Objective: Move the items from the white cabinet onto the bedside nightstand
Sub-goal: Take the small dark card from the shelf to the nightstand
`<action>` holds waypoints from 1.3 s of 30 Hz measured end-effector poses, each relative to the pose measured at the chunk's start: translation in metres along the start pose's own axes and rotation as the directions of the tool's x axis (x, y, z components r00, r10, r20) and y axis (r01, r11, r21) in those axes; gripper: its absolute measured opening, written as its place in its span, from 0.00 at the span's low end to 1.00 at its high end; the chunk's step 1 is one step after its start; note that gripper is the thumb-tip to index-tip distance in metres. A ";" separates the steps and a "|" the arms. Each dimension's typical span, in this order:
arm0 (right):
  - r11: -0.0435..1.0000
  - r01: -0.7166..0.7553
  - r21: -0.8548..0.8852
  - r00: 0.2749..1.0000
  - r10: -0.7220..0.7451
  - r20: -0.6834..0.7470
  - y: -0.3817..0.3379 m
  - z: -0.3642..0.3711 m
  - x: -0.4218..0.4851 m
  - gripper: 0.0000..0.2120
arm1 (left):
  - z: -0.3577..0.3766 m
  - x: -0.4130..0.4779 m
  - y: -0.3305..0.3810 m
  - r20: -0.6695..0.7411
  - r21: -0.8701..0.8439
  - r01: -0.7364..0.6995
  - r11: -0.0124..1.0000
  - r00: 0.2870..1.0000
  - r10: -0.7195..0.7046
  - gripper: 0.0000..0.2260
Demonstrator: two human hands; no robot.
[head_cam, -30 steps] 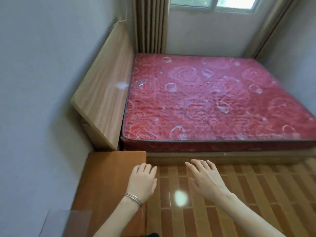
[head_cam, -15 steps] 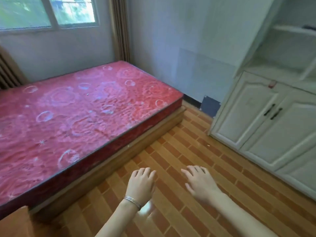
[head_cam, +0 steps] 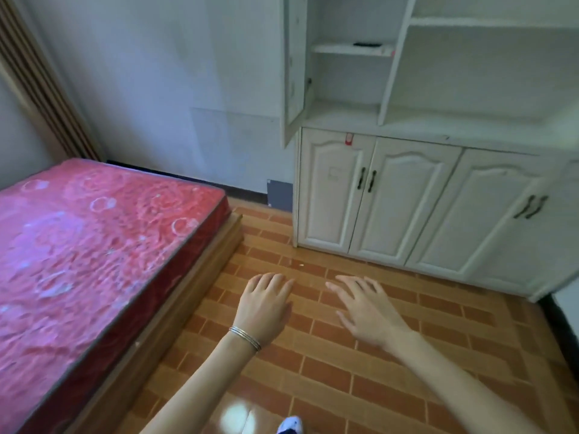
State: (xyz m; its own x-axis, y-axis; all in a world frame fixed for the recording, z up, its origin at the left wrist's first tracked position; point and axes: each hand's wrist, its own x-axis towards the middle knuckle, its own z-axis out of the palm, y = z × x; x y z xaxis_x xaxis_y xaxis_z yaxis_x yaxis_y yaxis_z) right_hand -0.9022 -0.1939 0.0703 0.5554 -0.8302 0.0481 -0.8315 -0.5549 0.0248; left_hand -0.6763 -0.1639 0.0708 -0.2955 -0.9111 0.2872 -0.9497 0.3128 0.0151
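**Both hands held out, palms down, before the white cabinet**

The left hand (head_cam: 266, 303) hangs over the tiled floor (head_cam: 344, 380) with its back to the camera. Its fingers lie close together, gently bent, and grip nothing. A thin silver bracelet (head_cam: 246, 338) circles its wrist. The right hand (head_cam: 366, 308) is just beside it, also palm down, with fingers straight and slightly fanned apart and the thumb out to the side. It holds nothing either. The two hands do not touch.

The white cabinet (head_cam: 407, 198) stands against the wall ahead and to the right of the hands, well apart from them. Its lower panelled doors with dark handles (head_cam: 366, 180) are closed. A small red tag (head_cam: 348, 139) sits at the top edge of the leftmost one. Above, a narrow upper door (head_cam: 293, 67) stands open and shows the shelves. On the upper shelf of that left compartment lies a dark flat item (head_cam: 366, 44), too small to identify.

To the left is a bed with a red patterned mattress (head_cam: 94, 245) on a low wooden frame (head_cam: 188, 296). A striped curtain (head_cam: 40, 83) hangs in the top left corner. The toe of a white shoe (head_cam: 291, 426) shows at the bottom edge
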 end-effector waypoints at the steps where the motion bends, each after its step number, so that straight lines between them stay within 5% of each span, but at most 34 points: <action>1: 1.000 -0.010 -0.015 1.000 0.010 0.000 0.011 0.000 0.006 0.25 | 0.005 0.014 -0.001 -0.005 -0.002 -0.016 1.000 1.000 0.016 0.20; 19: 0.978 -0.175 -0.112 0.973 0.155 -0.174 0.182 -0.060 0.172 0.20 | 0.026 0.298 -0.056 -0.151 0.025 -0.269 0.963 0.951 0.269 0.20; 39: 0.991 -0.039 -0.128 0.981 0.013 -0.194 0.433 -0.090 0.311 0.20 | 0.066 0.563 0.002 -0.295 0.080 -0.198 0.977 0.932 0.213 0.21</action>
State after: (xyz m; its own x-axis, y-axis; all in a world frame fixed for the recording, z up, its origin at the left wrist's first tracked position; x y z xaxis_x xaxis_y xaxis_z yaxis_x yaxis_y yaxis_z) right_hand -1.0902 -0.6879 0.1857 0.5325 -0.8114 0.2412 -0.8465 -0.5108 0.1503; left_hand -0.8515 -0.6937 0.1697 -0.4472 -0.7031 0.5528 -0.8775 0.4645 -0.1192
